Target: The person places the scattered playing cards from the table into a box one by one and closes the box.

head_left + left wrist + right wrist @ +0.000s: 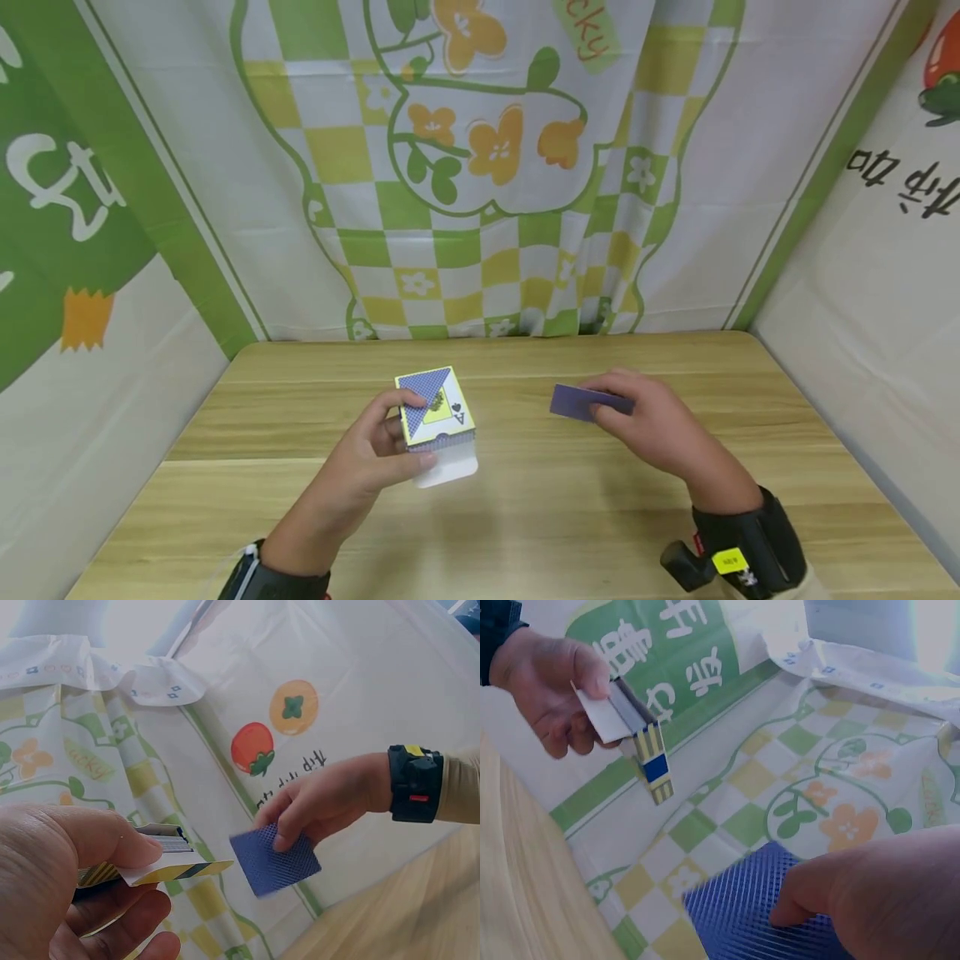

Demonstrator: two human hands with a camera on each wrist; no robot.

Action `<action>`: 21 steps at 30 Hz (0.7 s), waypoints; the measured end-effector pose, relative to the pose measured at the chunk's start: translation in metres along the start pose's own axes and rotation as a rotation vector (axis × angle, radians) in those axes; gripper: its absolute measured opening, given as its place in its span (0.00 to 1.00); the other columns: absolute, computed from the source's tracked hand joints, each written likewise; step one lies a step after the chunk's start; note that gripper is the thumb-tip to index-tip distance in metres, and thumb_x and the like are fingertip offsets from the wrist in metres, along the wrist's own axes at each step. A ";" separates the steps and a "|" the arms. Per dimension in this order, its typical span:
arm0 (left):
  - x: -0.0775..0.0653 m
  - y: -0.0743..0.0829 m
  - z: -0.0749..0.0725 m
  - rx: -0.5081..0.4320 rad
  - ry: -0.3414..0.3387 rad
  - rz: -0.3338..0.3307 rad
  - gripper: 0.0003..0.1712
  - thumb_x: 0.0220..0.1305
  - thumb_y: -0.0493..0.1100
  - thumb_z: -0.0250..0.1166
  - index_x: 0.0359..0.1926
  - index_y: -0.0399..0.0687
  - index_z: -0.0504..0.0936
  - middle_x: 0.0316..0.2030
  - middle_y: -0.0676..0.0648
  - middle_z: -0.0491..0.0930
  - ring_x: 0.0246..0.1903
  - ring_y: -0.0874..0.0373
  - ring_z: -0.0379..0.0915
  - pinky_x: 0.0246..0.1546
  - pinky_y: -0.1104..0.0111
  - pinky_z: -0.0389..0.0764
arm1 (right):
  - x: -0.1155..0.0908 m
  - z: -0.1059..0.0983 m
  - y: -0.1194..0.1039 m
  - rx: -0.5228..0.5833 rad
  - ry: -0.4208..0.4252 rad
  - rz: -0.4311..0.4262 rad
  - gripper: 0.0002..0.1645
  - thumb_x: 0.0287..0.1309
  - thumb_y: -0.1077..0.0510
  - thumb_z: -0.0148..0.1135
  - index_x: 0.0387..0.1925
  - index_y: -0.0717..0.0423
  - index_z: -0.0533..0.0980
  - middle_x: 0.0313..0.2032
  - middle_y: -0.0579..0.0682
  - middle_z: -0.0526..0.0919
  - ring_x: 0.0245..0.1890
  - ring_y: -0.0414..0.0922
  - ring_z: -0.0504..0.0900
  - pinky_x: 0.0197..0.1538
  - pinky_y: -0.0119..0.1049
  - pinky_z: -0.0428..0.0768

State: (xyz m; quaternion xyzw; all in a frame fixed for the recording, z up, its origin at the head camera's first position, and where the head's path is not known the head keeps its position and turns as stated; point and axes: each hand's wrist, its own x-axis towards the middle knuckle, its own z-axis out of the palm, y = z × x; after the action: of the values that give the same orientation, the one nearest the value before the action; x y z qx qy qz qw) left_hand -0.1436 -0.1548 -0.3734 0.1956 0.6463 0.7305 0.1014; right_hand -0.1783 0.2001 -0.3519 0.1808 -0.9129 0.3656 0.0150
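Note:
My left hand [360, 454] grips a playing-card box [438, 404] above the table, fingers across its top and thumb at the white flap [452, 464]. The box is blue, white and yellow with an ace of spades print. Its flap end faces me, opened out, and the edges of a card stack [174, 844] show inside. To the right, my right hand [651, 417] pinches a blue-backed playing card [577, 402] between thumb and fingers, apart from the box. In the right wrist view, the card's patterned back [739, 907] fills the lower middle.
A wooden table [525, 533] lies beneath both hands. Behind it hangs a checkered curtain [465, 267] with flower prints, and printed cloth walls [870, 275] stand at the sides. Each wrist wears a black strap [750, 542].

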 end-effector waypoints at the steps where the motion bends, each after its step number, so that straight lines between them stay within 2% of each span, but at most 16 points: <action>1: 0.000 0.000 0.000 0.000 0.000 0.000 0.29 0.60 0.28 0.66 0.56 0.59 0.69 0.47 0.48 0.83 0.45 0.54 0.82 0.43 0.63 0.83 | -0.001 0.000 -0.002 0.026 0.004 0.002 0.14 0.67 0.59 0.62 0.53 0.49 0.83 0.49 0.49 0.84 0.41 0.45 0.80 0.41 0.40 0.79; 4: 0.000 -0.001 0.000 -0.002 -0.001 -0.001 0.29 0.60 0.28 0.66 0.56 0.59 0.69 0.47 0.47 0.83 0.45 0.54 0.82 0.43 0.63 0.84 | -0.005 -0.001 -0.009 0.119 -0.003 0.020 0.12 0.67 0.57 0.65 0.51 0.52 0.83 0.46 0.50 0.85 0.40 0.45 0.82 0.40 0.37 0.81; 7: 0.001 -0.003 0.001 -0.002 -0.004 0.005 0.29 0.60 0.27 0.65 0.56 0.59 0.69 0.47 0.47 0.83 0.45 0.54 0.82 0.43 0.63 0.84 | -0.007 0.000 -0.017 0.254 -0.057 0.025 0.14 0.67 0.57 0.65 0.51 0.59 0.79 0.44 0.54 0.86 0.39 0.46 0.84 0.37 0.36 0.83; 13: 0.001 -0.004 0.002 -0.010 -0.008 0.004 0.29 0.60 0.27 0.66 0.56 0.59 0.69 0.47 0.47 0.83 0.45 0.54 0.82 0.43 0.63 0.84 | -0.009 0.016 -0.029 0.677 -0.276 -0.052 0.22 0.70 0.64 0.57 0.57 0.73 0.63 0.47 0.66 0.82 0.41 0.52 0.86 0.29 0.36 0.84; 17: 0.002 -0.005 0.003 -0.001 -0.003 -0.003 0.30 0.60 0.28 0.66 0.57 0.57 0.68 0.47 0.47 0.83 0.44 0.55 0.82 0.43 0.64 0.83 | -0.011 0.038 -0.036 0.914 -0.432 -0.079 0.21 0.69 0.66 0.55 0.57 0.72 0.63 0.41 0.62 0.84 0.32 0.46 0.86 0.24 0.30 0.81; 21: 0.003 -0.006 0.003 0.016 0.014 -0.028 0.31 0.60 0.28 0.67 0.58 0.55 0.67 0.46 0.46 0.82 0.44 0.55 0.81 0.43 0.65 0.82 | -0.013 0.058 -0.042 1.032 -0.565 -0.081 0.15 0.71 0.65 0.54 0.54 0.67 0.66 0.35 0.56 0.85 0.22 0.38 0.82 0.21 0.27 0.78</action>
State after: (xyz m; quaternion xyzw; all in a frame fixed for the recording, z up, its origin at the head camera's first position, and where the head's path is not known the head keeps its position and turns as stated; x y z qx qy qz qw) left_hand -0.1456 -0.1503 -0.3785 0.1822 0.6555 0.7252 0.1058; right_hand -0.1455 0.1372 -0.3688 0.2901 -0.5779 0.6992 -0.3048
